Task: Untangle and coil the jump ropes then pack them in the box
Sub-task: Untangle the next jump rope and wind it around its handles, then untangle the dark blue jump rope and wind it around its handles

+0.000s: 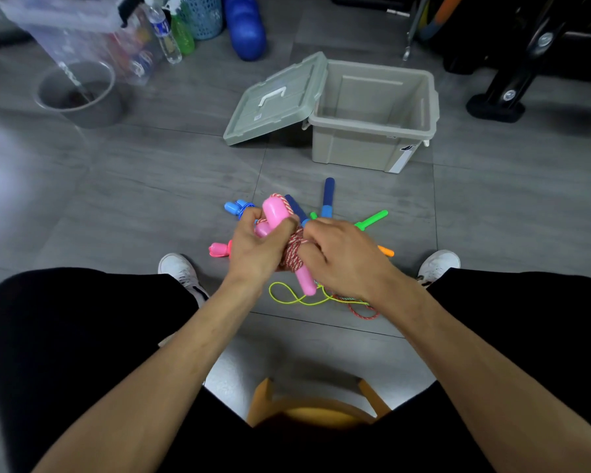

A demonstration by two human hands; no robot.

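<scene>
Left hand (253,249) gripped pink jump-rope handles (289,247), long axis toward viewer; right hand (342,257) pinched red-white rope (292,250).

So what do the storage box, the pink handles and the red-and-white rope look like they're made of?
Storage box: matte grey-beige moulded plastic, judging by its ribbed rim and thin walls.
Pink handles: smooth glossy plastic, showing soft highlights.
Red-and-white rope: probably braided cotton or similar fibre; its twisted two-colour strands look matte, wound around the handles between both hands.

Grey tile floor (151,186) — open box (372,145), loose jump ropes (325,298).
</scene>
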